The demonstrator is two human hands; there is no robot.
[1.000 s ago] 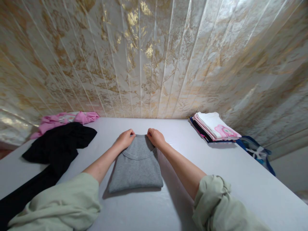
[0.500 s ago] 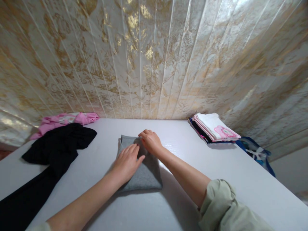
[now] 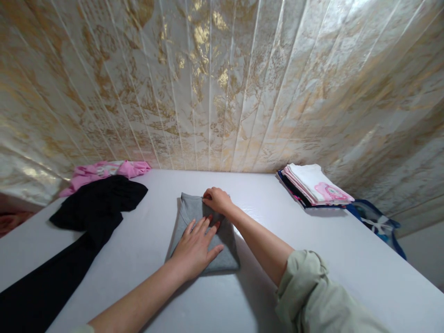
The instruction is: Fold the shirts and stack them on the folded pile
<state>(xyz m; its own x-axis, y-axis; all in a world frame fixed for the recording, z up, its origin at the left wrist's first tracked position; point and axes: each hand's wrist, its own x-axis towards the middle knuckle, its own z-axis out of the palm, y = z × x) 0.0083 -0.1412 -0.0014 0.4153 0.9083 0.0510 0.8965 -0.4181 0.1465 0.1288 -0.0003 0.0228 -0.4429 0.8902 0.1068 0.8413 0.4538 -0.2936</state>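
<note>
A grey garment [image 3: 225, 261], folded into a flat rectangle, lies in the middle of the white table. My left hand [image 3: 198, 243] rests flat on top of it with the fingers spread. At its far edge, my right hand [image 3: 218, 201] has thumb and fingers pinched together on the grey cloth. Part of the garment is hidden under both hands and the right forearm. What kind of garment it is cannot be made out.
Crumpled black clothing [image 3: 93, 208] spreads over the table's left side, with a pink garment [image 3: 104, 173] behind it. A stack of folded clothes [image 3: 314, 187] sits at the back right. Beside the right edge is a blue-trimmed bag [image 3: 381, 224]. A gold-patterned curtain [image 3: 215, 115] hangs behind the table [image 3: 277, 245].
My left hand has slid slightly toward me and right, its fingers spreading flatter on the grey cloth. The right fingers have closed at the far edge. The whole view has shifted a little.
</note>
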